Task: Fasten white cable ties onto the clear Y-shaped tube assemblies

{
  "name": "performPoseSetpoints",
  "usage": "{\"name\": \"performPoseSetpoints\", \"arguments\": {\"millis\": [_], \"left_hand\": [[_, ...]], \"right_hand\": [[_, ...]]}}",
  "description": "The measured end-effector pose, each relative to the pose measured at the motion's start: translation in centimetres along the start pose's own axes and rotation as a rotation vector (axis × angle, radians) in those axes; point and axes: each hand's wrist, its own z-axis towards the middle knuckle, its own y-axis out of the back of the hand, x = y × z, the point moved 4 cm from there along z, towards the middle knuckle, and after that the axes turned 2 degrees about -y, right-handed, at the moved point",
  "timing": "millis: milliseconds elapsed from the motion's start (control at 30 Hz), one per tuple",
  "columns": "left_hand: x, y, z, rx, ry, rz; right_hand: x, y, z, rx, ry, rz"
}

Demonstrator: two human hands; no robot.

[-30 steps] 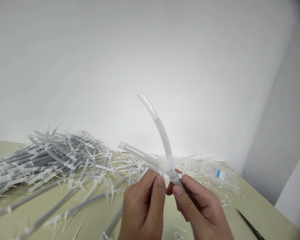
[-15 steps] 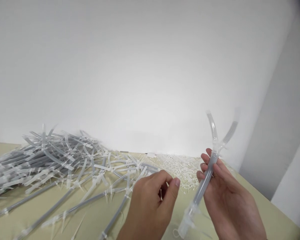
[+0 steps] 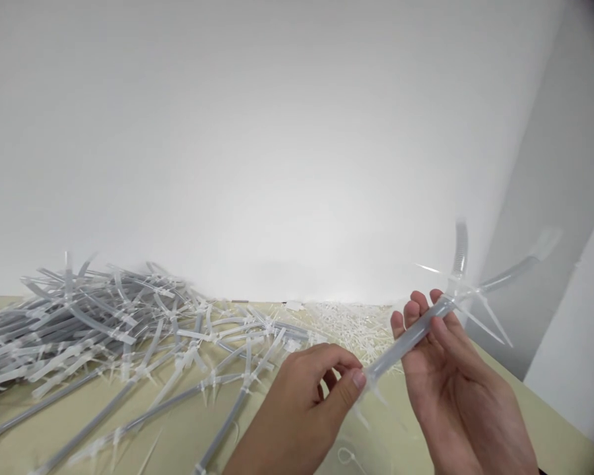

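A Y-shaped clear ribbed hose point(image 3: 403, 344) lies slantwise between my hands, its two short branches pointing up and right. My right hand point(image 3: 462, 396), palm up, holds the stem between thumb and fingers just below the fork. White cable ties point(image 3: 490, 316) with loose tails stick out around the joint. My left hand point(image 3: 309, 399) pinches the lower end of the stem between thumb and forefinger; the tip there is hidden by the fingers. Below that end, a looped cable tie point(image 3: 346, 455) shows over the table.
A large heap of similar hoses point(image 3: 94, 316) fills the table's left side. Several more forked hoses point(image 3: 178, 402) lie spread in front of it. Loose white cable ties point(image 3: 346, 323) are piled along the wall point(image 3: 297, 145) behind my hands. The table's right edge point(image 3: 554, 422) runs beside my right hand.
The hose has turned from steep to a flatter slant, its fork swinging right and its lower end rising. My left hand, apart from it before, now grips that end.
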Motion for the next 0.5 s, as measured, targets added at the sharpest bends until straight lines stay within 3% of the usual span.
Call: {"name": "performPoseSetpoints", "arguments": {"millis": [133, 333, 500], "left_hand": [[0.3, 0.1, 0.0, -0.002, 0.038, -0.084], [0.2, -0.2, -0.3, 0.113, 0.071, -0.181], [0.2, -0.2, -0.1, 0.086, 0.078, -0.333]], "right_hand": [[-0.2, -0.4, -0.2, 0.06, -0.004, -0.025], [-1.3, -1.3, -0.2, 0.22, -0.039, -0.176], [-2.3, -1.9, -0.3, 0.291, -0.06, -0.365]]}}
